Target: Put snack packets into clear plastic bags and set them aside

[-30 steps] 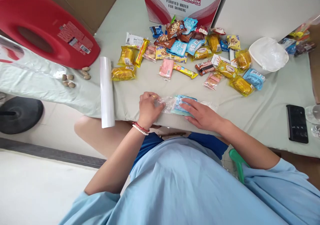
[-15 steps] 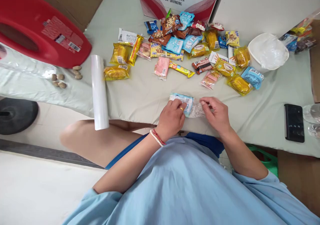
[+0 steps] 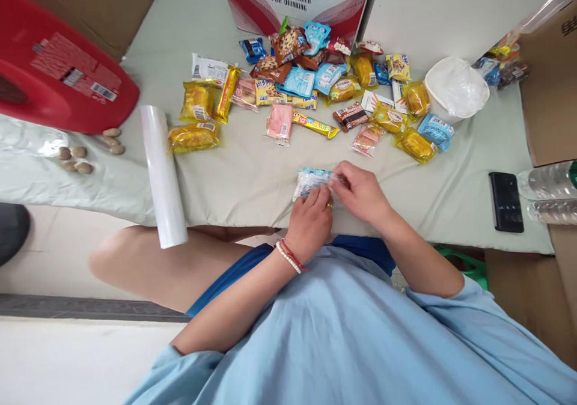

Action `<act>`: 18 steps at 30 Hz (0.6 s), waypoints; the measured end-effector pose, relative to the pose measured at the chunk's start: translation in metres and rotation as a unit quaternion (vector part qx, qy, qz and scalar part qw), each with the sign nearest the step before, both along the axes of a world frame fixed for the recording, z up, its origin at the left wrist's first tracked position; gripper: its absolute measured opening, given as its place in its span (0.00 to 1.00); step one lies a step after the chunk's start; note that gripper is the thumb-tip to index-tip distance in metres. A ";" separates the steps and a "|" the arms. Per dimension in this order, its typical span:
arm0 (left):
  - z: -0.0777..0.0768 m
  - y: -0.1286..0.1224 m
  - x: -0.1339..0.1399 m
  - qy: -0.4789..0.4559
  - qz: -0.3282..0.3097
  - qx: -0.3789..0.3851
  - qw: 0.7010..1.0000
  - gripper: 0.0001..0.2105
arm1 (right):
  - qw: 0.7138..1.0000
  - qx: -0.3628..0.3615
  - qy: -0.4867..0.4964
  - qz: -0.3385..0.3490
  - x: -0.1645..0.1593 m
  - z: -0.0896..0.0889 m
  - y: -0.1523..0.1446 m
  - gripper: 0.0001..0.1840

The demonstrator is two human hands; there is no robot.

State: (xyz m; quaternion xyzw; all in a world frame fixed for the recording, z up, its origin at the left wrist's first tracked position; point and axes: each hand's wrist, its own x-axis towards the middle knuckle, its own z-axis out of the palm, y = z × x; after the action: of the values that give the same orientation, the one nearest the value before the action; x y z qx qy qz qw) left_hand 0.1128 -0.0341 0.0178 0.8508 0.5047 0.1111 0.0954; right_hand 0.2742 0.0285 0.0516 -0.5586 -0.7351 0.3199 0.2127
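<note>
A pale blue snack packet [image 3: 311,178] lies in a clear plastic bag at the front of the cloth-covered table. My left hand [image 3: 311,219] rests over its near edge, fingers close together and bent, pressing it down. From the right, my right hand [image 3: 363,194] pinches the loose end of the clear bag and holds it over the packet's right side. Its thumb and fingertips are slightly blurred. Beyond my hands lie a pink packet [image 3: 279,122] and a yellow stick packet [image 3: 315,124].
A pile of snack packets [image 3: 297,80] spreads before a water carton [image 3: 297,2]. To the left are a plastic film roll [image 3: 163,176], several nuts [image 3: 79,152] and a red jug [image 3: 67,68]. A white bag-lined bin [image 3: 457,89], phone [image 3: 506,202] and bottles [image 3: 550,182] stand right.
My right hand has moved left, bringing the bag's loose end from beside the packet over its right side. My left hand stays on the packet. The view has shifted to the right.
</note>
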 end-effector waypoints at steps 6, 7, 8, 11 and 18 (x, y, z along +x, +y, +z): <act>0.008 -0.012 -0.039 -0.210 0.095 0.010 0.973 0.14 | 0.996 0.021 -0.060 0.067 -0.033 -0.028 0.022 0.05; 0.006 -0.010 -0.044 -0.221 0.158 0.018 0.962 0.13 | 0.995 0.034 -0.057 0.068 -0.032 -0.031 0.020 0.07; 0.003 -0.007 -0.048 -0.215 0.215 0.019 0.952 0.13 | 0.995 0.045 -0.053 0.068 -0.031 -0.033 0.016 0.08; -0.010 0.008 -0.044 -0.159 0.275 -0.013 0.948 0.16 | 0.997 0.060 -0.028 0.048 -0.028 -0.035 0.003 0.10; -0.005 0.013 -0.010 -0.235 0.199 0.043 0.950 0.11 | 0.959 -0.077 0.251 -0.106 -0.025 -0.029 -0.026 0.23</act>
State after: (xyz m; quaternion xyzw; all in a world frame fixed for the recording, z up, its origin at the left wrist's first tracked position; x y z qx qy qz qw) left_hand 0.1027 -0.0212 0.0129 0.6858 0.6221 0.3462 0.1508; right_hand 0.2489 0.0023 0.0222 -0.5498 -0.5681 0.4808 0.3794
